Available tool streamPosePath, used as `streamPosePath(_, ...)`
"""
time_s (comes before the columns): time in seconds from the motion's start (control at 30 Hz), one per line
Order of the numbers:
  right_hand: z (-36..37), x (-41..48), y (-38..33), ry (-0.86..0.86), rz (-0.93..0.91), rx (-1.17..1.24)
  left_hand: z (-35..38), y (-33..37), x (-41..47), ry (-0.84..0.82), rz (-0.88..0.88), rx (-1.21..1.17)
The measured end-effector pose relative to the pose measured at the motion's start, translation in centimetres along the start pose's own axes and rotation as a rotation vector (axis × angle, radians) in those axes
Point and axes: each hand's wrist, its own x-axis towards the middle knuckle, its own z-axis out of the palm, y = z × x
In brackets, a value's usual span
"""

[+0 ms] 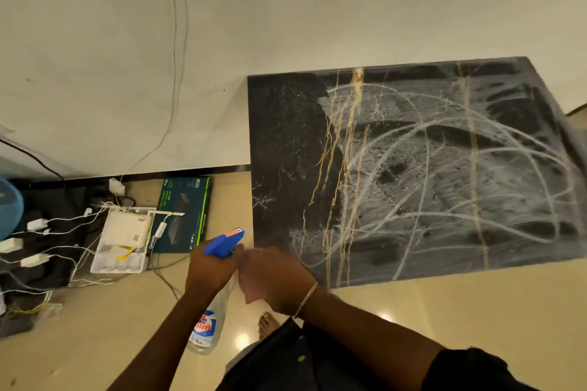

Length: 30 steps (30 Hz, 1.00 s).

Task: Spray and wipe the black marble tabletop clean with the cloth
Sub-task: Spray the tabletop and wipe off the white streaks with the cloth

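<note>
The black marble tabletop with gold veins stands against the wall at the right. White smears and curved streaks cover its middle and right part, and its left strip is dark. My left hand grips the neck of a clear spray bottle just under its blue trigger head, off the table's near left corner. My right hand, with a bracelet at the wrist, is pressed against the left hand at the bottle's neck; its fingers are hidden. A pinkish blurred patch shows under its palm. I cannot make out a cloth.
On the tiled floor at the left lie a green box, a white tray with a router, and several chargers and cables. A blue round object sits at the far left. My bare foot is below the hands.
</note>
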Motion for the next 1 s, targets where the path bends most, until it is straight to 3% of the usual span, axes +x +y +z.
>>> streamPosePath(0.13,0.0,-2.1,-0.3,0.082,0.162,0.031,-0.1,-0.9,-1.4,-0.001,0.056,-0.002)
streamPosePath(0.37,0.8,-9.2,3.1,0.307,0.599,0.004,-0.4,-2.5,-3.2,-0.072,0.083,0.017)
streamPosePath(0.53,0.9,-6.8,1.0,0.386,0.862,-0.002,-0.2,-2.0,-3.8,-0.08,0.124,0.033)
streamPosePath(0.8,1.9,1.4,-4.7,0.22,0.502,0.163,-0.4,-1.3,-3.3,-0.102,0.127,0.049)
streamPosePath(0.9,1.3,0.2,-3.3,0.161,0.349,0.079,-0.6,-1.3,-2.9,-0.081,0.151,0.039)
streamPosePath(0.93,1.0,-0.8,-2.4,0.178,0.323,0.047,-0.6,-1.2,-2.9,-0.066,0.162,0.034)
streamPosePath(1.0,0.5,-3.2,0.2,0.297,0.439,0.054,-0.7,-0.9,-2.8,-0.036,0.169,0.041)
